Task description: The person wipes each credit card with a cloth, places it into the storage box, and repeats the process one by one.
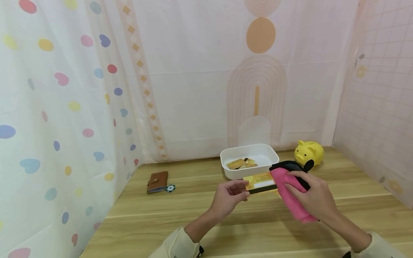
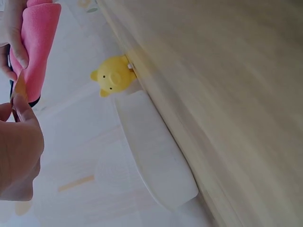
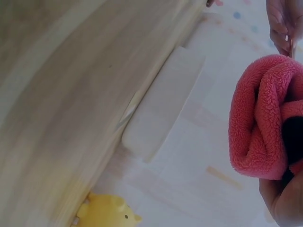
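In the head view my left hand (image 1: pixel 227 197) pinches the left end of a yellow card (image 1: pixel 260 183) with a black stripe and a white panel, between thumb and fingers. My right hand (image 1: pixel 317 197) grips a folded pink fleecy cloth (image 1: pixel 292 191) with a black part (image 1: pixel 288 165) along its top. The card's right end meets the cloth's edge; whether the cloth covers part of it, I cannot tell. Both hands are raised above the table. From the right wrist, the pink fleece (image 3: pixel 258 118) appears rolled in thick folds.
Behind the hands stands a white bin (image 1: pixel 233 174) holding several yellow cards (image 1: pixel 237 164). A yellow piggy bank (image 1: pixel 311 154) is at the back right. Toward the left lie a brown wallet (image 1: pixel 158 181) and a green-and-white poker chip (image 1: pixel 170 188) on the wooden table (image 1: pixel 155 218). Curtains surround the table.
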Demonstrator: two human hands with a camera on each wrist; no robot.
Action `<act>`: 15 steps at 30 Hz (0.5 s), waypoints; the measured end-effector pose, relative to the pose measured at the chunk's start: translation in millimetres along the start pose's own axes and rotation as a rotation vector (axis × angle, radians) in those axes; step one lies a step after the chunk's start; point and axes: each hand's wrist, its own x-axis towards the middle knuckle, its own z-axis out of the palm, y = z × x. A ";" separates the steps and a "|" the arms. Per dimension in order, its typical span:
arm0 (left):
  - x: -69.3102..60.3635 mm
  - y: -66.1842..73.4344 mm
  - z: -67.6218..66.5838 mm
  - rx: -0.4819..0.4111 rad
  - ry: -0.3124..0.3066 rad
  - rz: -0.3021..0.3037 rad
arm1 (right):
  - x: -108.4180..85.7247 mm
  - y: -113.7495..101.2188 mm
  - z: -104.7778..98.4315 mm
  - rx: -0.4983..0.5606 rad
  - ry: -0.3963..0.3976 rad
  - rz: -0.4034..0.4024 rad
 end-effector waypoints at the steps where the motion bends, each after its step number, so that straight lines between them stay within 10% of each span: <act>1: -0.1 -0.3 -0.3 0.006 -0.004 0.000 | 0.3 -0.1 -0.2 0.004 0.001 -0.001; 15: 0.8 -1.7 -8.5 0.146 -0.072 0.087 | 0.1 -6.8 -3.4 0.070 0.003 -0.037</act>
